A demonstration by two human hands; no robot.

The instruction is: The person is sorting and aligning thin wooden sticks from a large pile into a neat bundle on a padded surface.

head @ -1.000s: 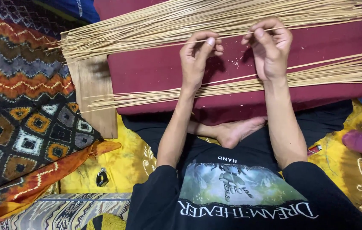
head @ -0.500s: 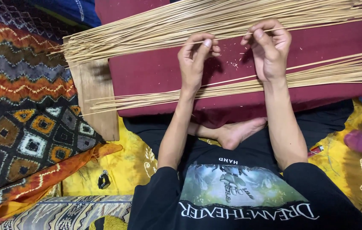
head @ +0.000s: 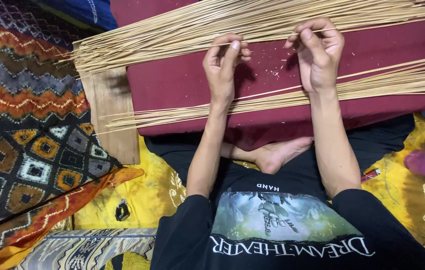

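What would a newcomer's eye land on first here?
Probably the two bare hands, left hand and right hand, pinching one thin pale bamboo stick between them at top centre. Next, the big fan of pale sticks behind them, spread over the dark red cushion.

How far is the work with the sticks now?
Seemingly done: a smaller row of sticks lies near the person on the maroon cushion. In hand: the left hand and right hand pinch one thin stick. Left: the big pile behind.
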